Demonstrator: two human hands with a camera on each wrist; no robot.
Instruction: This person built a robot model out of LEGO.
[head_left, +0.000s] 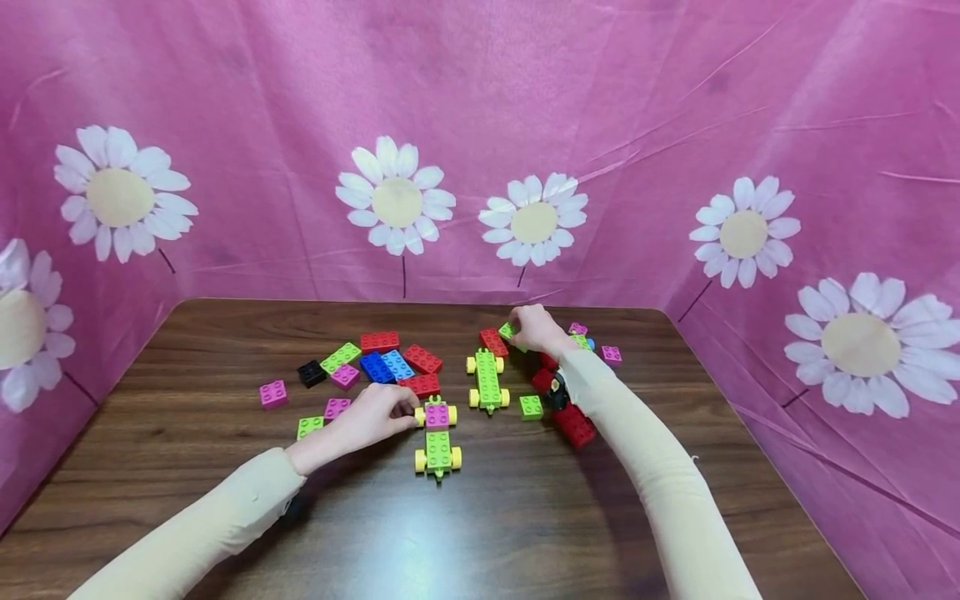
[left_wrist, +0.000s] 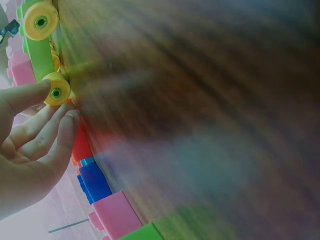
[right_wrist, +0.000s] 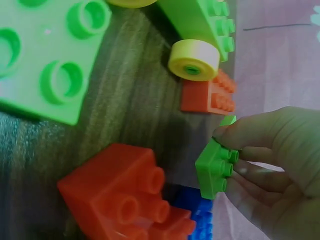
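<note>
My left hand (head_left: 378, 412) is at the front wheel of a green wheeled base (head_left: 438, 450) with yellow wheels and a pink brick (head_left: 437, 415) on one end. In the left wrist view, thumb and fingertips pinch the yellow wheel (left_wrist: 57, 92). Farther back to the right, my right hand (head_left: 536, 327) holds a green brick (right_wrist: 214, 167) between thumb and fingers, its studs facing the palm. Beside that hand lies a red brick (head_left: 493, 342). A second green wheeled base (head_left: 487, 380), bare on top, stands between the hands.
Left of centre lie several loose bricks, among them a red brick (head_left: 379, 341), a dark blue brick (head_left: 376, 367) and a black brick (head_left: 311, 373). Under the right forearm are red bricks (head_left: 574, 427) and a small green brick (head_left: 531, 407). A pink flowered cloth (head_left: 465, 100) hangs behind the table.
</note>
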